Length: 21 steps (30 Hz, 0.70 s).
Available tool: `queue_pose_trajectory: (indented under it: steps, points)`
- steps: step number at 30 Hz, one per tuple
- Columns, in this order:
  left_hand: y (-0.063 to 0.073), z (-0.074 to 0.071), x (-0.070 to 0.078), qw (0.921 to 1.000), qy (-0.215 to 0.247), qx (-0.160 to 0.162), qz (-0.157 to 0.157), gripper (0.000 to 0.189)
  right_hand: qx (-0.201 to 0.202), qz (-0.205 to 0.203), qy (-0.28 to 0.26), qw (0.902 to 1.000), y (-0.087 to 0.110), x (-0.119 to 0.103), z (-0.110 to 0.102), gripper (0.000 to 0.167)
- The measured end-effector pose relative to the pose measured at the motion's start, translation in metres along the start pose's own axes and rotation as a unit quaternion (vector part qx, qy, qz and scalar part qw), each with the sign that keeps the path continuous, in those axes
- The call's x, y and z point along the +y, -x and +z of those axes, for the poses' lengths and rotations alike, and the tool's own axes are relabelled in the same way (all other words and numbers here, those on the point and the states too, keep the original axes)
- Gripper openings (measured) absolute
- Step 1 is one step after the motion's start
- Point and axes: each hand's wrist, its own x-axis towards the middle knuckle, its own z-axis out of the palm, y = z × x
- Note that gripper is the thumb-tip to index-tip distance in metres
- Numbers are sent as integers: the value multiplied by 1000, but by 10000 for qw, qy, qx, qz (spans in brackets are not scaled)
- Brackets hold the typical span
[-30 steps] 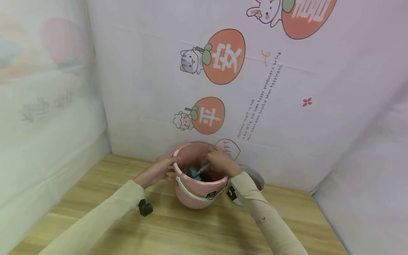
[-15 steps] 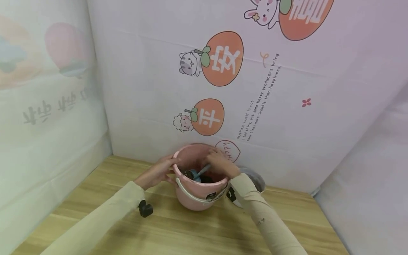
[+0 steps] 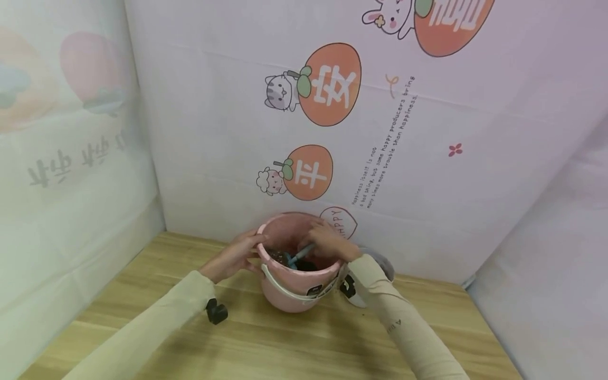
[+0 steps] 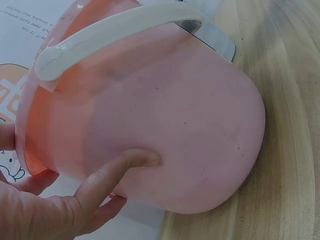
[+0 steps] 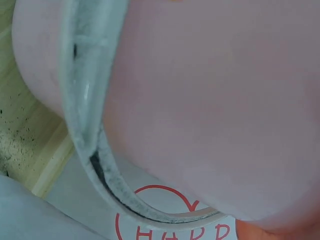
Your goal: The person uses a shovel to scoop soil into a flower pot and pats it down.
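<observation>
We log a printed backdrop (image 3: 214, 126) behind a wooden tabletop (image 3: 256, 348); on the wood, close before the cloth, stands the pink bucket (image 3: 287, 304), mouth up. Whether it leans slightly, we cannot tell. Its white bail (image 4: 120, 35) hangs down against the outer wall, presumably to leave the mouth free. Beside it, partly behind the right sleeve (image 3: 394, 316), sits a grey-and-white container (image 3: 380, 261); the sleeve hides most of it, so its contents go unrecorded. The left hand (image 3: 234, 257) grips the bucket's rim at one side, fingers spread along the outer wall, we judge to steady it against the work inside. The right hand (image 3: 328, 241) reaches over the opposite side into the mouth, fingers closed round the shaft of a blue tool (image 3: 302, 252); the right wrist view misses this hold, showing only bucket wall and bail. The tool slants down so that its head meets dark, loose-looking stuff (image 3: 277, 256) in the bucket; we cannot tell how deep that lies. Smallest: dark specks (image 5: 9, 135) on the wood.
</observation>
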Motion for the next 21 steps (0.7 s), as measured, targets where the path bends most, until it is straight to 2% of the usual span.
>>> queue_pose_trajectory:
  steps: [4, 11, 14, 21]
  points:
    - [1, -1, 0, 10000, 5, -20, 45, 59, 71, -73, 94, 9999, 1, -1, -2, 17]
    - [2, 2, 1, 10000, 21, 24, 21, 59, 336, -689, -84, 9970, 8, 3, -8, 16]
    - [2, 6, 3, 10000, 22, 82, 4, 59, 454, -694, -82, 9965, 14, 3, -13, 16]
    - [3, 3, 1, 9999, -3, 133, 3, 58, 402, -568, -211, 9974, 18, -2, -14, 16]
